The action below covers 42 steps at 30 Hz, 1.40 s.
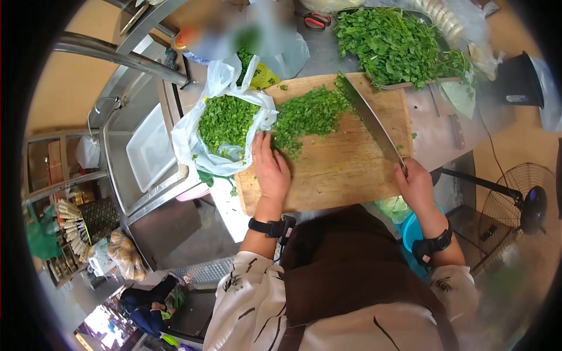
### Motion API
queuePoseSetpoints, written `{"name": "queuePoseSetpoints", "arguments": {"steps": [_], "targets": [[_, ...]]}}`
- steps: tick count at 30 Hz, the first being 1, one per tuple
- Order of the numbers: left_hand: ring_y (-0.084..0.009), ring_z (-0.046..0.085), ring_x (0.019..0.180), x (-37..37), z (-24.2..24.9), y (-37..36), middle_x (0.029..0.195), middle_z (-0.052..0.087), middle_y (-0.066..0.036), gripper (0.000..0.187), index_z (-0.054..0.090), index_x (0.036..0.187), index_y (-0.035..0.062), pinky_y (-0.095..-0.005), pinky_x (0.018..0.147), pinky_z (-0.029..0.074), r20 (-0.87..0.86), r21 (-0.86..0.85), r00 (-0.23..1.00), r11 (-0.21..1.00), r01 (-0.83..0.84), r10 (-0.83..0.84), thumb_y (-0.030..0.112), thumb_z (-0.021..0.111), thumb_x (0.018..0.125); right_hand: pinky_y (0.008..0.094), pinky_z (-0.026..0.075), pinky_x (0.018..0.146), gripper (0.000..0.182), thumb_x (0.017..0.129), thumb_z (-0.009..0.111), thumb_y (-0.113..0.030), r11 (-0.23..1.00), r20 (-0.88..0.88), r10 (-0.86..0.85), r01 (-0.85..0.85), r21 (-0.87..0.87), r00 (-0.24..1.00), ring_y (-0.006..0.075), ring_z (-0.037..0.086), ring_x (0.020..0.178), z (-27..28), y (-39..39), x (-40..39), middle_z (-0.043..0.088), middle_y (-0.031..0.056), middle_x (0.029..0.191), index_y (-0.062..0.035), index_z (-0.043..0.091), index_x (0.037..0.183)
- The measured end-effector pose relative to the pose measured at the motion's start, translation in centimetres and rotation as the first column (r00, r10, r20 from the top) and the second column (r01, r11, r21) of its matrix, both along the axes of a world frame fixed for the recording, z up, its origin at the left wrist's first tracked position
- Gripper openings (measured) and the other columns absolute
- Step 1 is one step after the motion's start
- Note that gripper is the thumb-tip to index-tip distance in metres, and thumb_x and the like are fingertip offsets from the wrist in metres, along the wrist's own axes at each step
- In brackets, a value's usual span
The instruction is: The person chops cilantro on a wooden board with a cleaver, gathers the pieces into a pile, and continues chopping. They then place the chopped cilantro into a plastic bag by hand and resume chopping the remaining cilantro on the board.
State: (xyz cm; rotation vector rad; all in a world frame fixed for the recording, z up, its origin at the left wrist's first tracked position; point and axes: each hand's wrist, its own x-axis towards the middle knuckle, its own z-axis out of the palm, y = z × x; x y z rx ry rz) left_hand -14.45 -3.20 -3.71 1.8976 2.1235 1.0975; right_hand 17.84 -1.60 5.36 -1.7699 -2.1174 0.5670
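Note:
My right hand [416, 186] is wrapped round the handle of a kitchen knife [374, 123], its long blade slanting up and left over the cutting board [351, 175]. To the left of the blade lies a loose heap of chopped green herbs [307, 117]. My left hand [270, 167] rests with stretched fingers at the board's left side, fingertips right at the rim of a white plastic bag [186, 131]. More chopped herbs [228, 121] fill that open bag.
A tray heaped with whole leafy herbs [389, 47] stands behind the board. Red-handled scissors [317, 21] lie to its left. Beyond the bag is a metal sink [111, 137] with a white tub [151, 149]. A fan [530, 207] stands at right; another person [146, 307] is at lower left.

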Motion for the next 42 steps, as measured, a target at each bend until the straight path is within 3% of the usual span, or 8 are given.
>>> {"name": "queuePoseSetpoints", "arguments": {"steps": [10, 16, 19, 21, 25, 28, 37, 42], "targets": [[-0.0439, 0.038, 0.132, -1.3, -0.8, 2.3, 0.141, 0.042, -0.029, 0.041, 0.044, 0.135, -0.0062, -0.0451, 0.112, 0.029, 0.275, 0.010, 0.943, 0.980, -0.197, 0.186, 0.014, 0.042, 0.100, 0.0451, 0.049, 0.058, 0.017, 0.089, 0.063, -0.017, 0.927, 0.118, 0.358, -0.368, 0.071, 0.926, 0.0366, 0.060, 0.065, -0.7, 5.8, -2.0, 0.058, 0.0150, 0.073, -0.0029, 0.055, 0.083], [-0.0440, 0.038, 0.132, 0.5, -0.9, -0.3, 0.142, 0.041, -0.028, 0.040, 0.046, 0.133, -0.0063, -0.0467, 0.112, 0.028, 0.268, 0.008, 0.950, 0.986, -0.167, 0.158, 0.013, 0.044, 0.098, 0.0431, 0.047, 0.058, 0.019, 0.088, 0.064, -0.018, 0.875, 0.032, 0.481, -0.476, -0.091, 0.876, 0.0367, 0.058, 0.068, 0.5, 4.8, -1.8, 0.056, 0.0147, 0.071, -0.0031, 0.054, 0.080], [-0.0438, 0.036, 0.133, 1.9, -1.2, -2.3, 0.141, 0.041, -0.027, 0.040, 0.047, 0.133, -0.0059, -0.0484, 0.112, 0.027, 0.269, 0.028, 0.949, 0.984, -0.176, 0.162, 0.014, 0.045, 0.098, 0.0363, 0.044, 0.051, 0.020, 0.092, 0.062, -0.019, 0.901, -0.089, 0.378, -0.389, -0.192, 0.921, 0.0292, 0.057, 0.057, 0.1, 3.3, -0.5, 0.055, 0.0092, 0.066, -0.0023, 0.055, 0.081], [-0.0433, 0.037, 0.132, 2.3, -1.5, -3.0, 0.140, 0.042, -0.027, 0.040, 0.047, 0.133, -0.0059, -0.0477, 0.112, 0.027, 0.354, -0.021, 0.913, 0.978, -0.206, 0.200, 0.013, 0.045, 0.098, 0.0314, 0.041, 0.049, 0.020, 0.094, 0.059, -0.018, 0.865, -0.321, 0.023, -0.180, -0.468, 0.947, 0.0216, 0.054, 0.051, -0.7, 2.0, 0.6, 0.055, 0.0051, 0.065, -0.0013, 0.056, 0.084], [-0.0420, 0.040, 0.130, 1.8, -1.3, -1.7, 0.139, 0.043, -0.027, 0.040, 0.047, 0.132, -0.0063, -0.0459, 0.111, 0.029, 0.352, -0.025, 0.912, 0.976, -0.218, 0.213, 0.013, 0.044, 0.098, 0.0258, 0.039, 0.044, 0.018, 0.098, 0.054, -0.017, 0.717, -0.541, -0.426, -0.094, -0.691, 0.726, 0.0109, 0.050, 0.046, -3.2, -0.6, 3.7, 0.055, 0.0017, 0.066, 0.0004, 0.058, 0.092], [-0.0417, 0.041, 0.129, 0.6, -1.6, 0.3, 0.139, 0.044, -0.027, 0.040, 0.047, 0.133, -0.0062, -0.0447, 0.111, 0.030, 0.373, 0.032, 0.917, 0.986, -0.163, 0.140, 0.014, 0.043, 0.099, 0.0264, 0.040, 0.043, 0.015, 0.098, 0.052, -0.014, 0.673, -0.555, -0.568, -0.044, -0.738, 0.608, 0.0133, 0.051, 0.046, -5.4, -2.7, 5.4, 0.055, 0.0042, 0.065, 0.0006, 0.057, 0.094], [-0.0437, 0.034, 0.136, 0.5, -1.9, 1.8, 0.147, 0.037, -0.027, 0.049, 0.040, 0.142, -0.0027, -0.0455, 0.114, 0.024, 0.070, -0.070, 0.996, 0.997, -0.042, 0.046, 0.023, 0.039, 0.101, 0.0283, 0.043, 0.043, 0.017, 0.100, 0.051, -0.017, 0.602, -0.560, -0.646, -0.105, -0.791, 0.519, 0.0141, 0.050, 0.045, -7.1, -4.7, 2.5, 0.052, 0.0046, 0.062, -0.0014, 0.055, 0.094], [-0.0453, 0.035, 0.135, 2.2, -2.4, 1.8, 0.146, 0.037, -0.030, 0.051, 0.038, 0.142, -0.0046, -0.0477, 0.113, 0.026, 0.268, 0.022, 0.963, 0.999, -0.032, 0.025, 0.023, 0.043, 0.100, 0.0284, 0.043, 0.043, 0.020, 0.099, 0.052, -0.021, 0.661, -0.550, -0.477, -0.131, -0.738, 0.686, 0.0131, 0.050, 0.044, -8.1, -5.2, -3.2, 0.051, 0.0037, 0.058, -0.0025, 0.054, 0.092]]}}
